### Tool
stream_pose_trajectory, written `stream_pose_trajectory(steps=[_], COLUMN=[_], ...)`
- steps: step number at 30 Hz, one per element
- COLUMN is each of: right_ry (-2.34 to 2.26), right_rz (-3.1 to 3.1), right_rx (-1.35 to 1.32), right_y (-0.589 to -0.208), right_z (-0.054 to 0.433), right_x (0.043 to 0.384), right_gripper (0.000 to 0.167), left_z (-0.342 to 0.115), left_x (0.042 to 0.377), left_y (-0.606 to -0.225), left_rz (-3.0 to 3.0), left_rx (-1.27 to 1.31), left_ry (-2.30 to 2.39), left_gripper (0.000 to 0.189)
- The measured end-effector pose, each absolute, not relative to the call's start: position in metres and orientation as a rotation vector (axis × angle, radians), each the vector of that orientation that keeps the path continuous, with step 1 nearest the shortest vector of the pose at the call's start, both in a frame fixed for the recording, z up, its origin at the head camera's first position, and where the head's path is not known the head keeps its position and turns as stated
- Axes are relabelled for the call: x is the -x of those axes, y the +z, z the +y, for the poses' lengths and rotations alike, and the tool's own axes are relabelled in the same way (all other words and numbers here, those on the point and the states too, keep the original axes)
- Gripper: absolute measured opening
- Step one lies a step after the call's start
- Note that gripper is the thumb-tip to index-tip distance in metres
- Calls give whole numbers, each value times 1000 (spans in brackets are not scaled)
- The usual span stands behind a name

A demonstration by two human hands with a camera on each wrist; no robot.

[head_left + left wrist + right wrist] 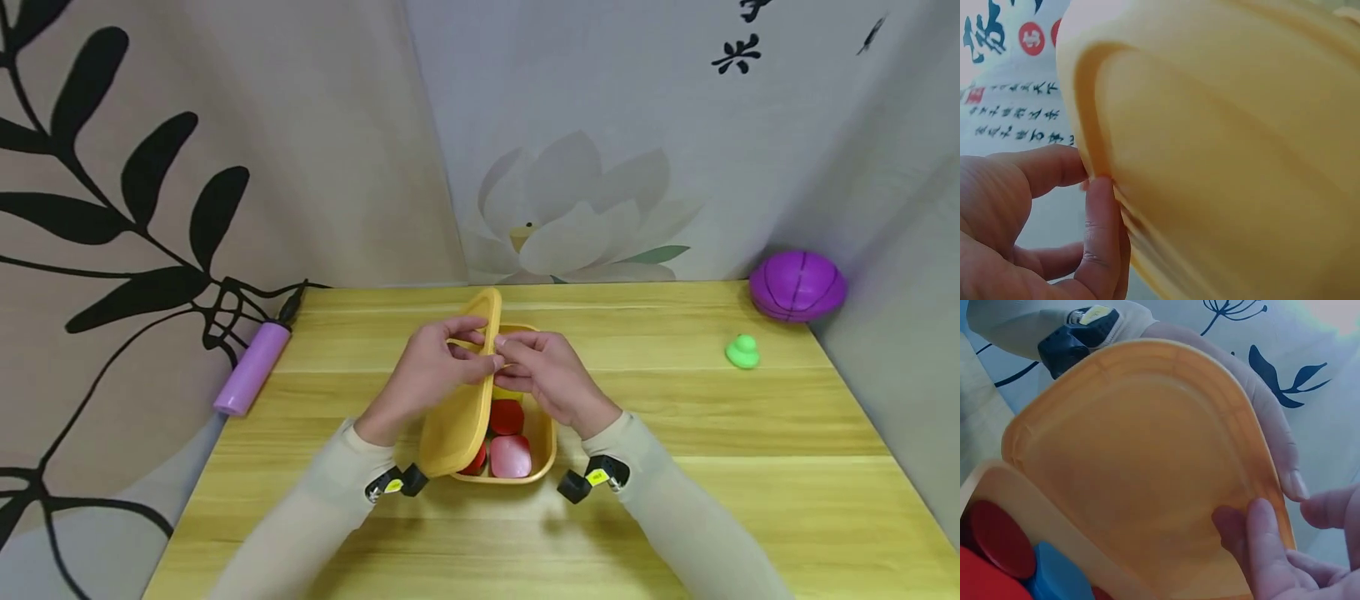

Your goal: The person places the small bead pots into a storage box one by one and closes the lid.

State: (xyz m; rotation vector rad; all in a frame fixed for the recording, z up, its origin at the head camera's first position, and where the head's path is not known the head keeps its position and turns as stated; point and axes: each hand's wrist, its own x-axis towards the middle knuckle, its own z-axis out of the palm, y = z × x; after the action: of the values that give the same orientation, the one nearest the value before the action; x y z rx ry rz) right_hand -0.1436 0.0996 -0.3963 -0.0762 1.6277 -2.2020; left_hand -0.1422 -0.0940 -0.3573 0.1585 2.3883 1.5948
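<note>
A yellow-orange lid [454, 425] stands tilted over the left side of a yellow plastic box [553, 446]. The left hand [431, 371] pinches the lid's edge, as its wrist view also shows. Opposite it, the right hand [551, 375] pinches the same rim; its fingers [1263, 534] press the lid's inner face in the right wrist view. Inside the box lie a red piece [507, 417], a pink piece [511, 457] and a blue piece [1063, 572]. The lid and hands hide part of the contents.
On the wooden table [712, 500], a purple ball [798, 287] sits at the back right corner, with a small green toy [742, 352] in front of it. A purple cylinder with a black top [252, 369] lies at the left edge. Printed curtains hang behind.
</note>
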Motion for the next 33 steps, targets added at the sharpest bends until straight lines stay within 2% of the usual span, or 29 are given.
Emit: stream_pose_trajectory(steps=[12,17,27,33], right_ry=[-2131,-2132,-2175,-2187], right_rz=[1767,1787,1817,1817], right_rx=[-90,-66,14,61], right_y=[-408,-408,-403,-396], right_z=[112,116,125,126], right_x=[149,147,137,132], right_gripper=[31,31,32,31], left_z=[-90,-117,-181,-188], left_x=[137,141,147,144], left_y=[-377,-392,-432,-443], left_rz=[2291,2293,2185,1976], left_rx=[-256,-238,44,-14], left_ry=[1613,1658,1870,1952], left_gripper=[61,53,52,53])
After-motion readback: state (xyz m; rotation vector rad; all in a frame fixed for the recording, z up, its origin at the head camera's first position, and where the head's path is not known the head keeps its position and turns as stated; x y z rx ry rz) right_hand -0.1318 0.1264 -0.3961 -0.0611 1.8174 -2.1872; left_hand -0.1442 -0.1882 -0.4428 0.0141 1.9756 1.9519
